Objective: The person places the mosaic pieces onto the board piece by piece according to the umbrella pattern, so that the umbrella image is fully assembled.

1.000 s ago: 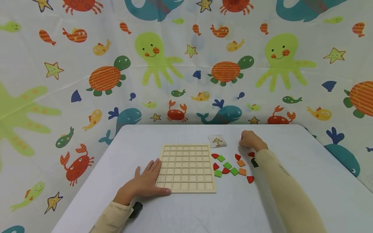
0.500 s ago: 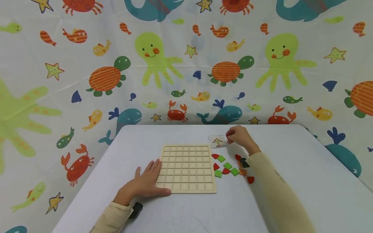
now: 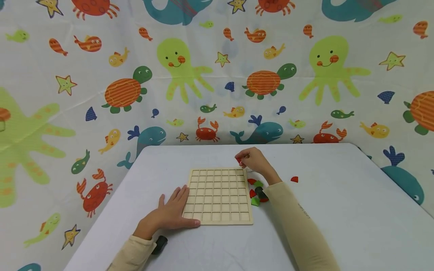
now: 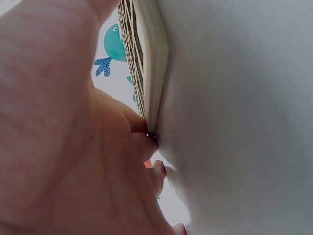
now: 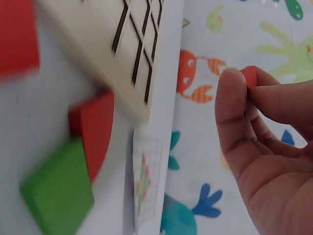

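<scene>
A pale wooden grid board (image 3: 217,195) lies on the white table, its square cells holding no pieces. My left hand (image 3: 166,216) rests at its left side, fingers spread along that edge and thumb along the front edge. Above the board's far right corner, my right hand (image 3: 255,160) pinches a red quarter-circle tile (image 5: 251,76) between thumb and fingertips. The right wrist view shows a printed pattern card (image 5: 149,181) beyond the board; the right hand mostly hides it in the head view.
Right of the board lie loose red tiles (image 3: 252,193) and green tiles (image 3: 255,201), partly covered by the right forearm. One more red tile (image 3: 294,179) sits farther right. A sea-animal cloth (image 3: 210,82) hangs behind the table.
My right hand has moved left from the table's far right side, past the pattern card, to the board's far right corner, carrying the red tile. The left hand has stayed still.
</scene>
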`<control>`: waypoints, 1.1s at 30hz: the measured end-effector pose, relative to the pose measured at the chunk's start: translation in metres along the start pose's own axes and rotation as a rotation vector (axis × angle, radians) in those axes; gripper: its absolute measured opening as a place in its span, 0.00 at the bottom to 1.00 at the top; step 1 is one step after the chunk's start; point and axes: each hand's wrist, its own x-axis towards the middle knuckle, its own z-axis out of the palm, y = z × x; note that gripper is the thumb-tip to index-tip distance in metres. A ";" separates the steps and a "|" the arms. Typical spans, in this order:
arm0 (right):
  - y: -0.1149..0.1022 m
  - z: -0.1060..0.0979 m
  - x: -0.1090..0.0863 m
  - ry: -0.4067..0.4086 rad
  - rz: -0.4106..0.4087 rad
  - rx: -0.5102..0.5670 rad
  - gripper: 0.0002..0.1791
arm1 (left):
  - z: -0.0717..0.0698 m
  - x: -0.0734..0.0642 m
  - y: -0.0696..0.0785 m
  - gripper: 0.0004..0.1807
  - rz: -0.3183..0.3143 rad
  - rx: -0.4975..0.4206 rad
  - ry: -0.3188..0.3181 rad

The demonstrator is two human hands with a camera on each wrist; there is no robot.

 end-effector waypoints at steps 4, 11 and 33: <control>-0.009 0.014 0.001 -0.003 -0.035 0.008 0.13 | -0.001 -0.002 0.002 0.73 -0.004 -0.004 -0.004; -0.025 0.034 0.005 -0.043 -0.135 -0.043 0.09 | -0.003 -0.005 0.005 0.73 -0.021 -0.004 -0.002; -0.029 0.065 0.010 -0.283 -0.323 -0.297 0.14 | -0.003 0.001 0.004 0.73 -0.007 0.005 -0.008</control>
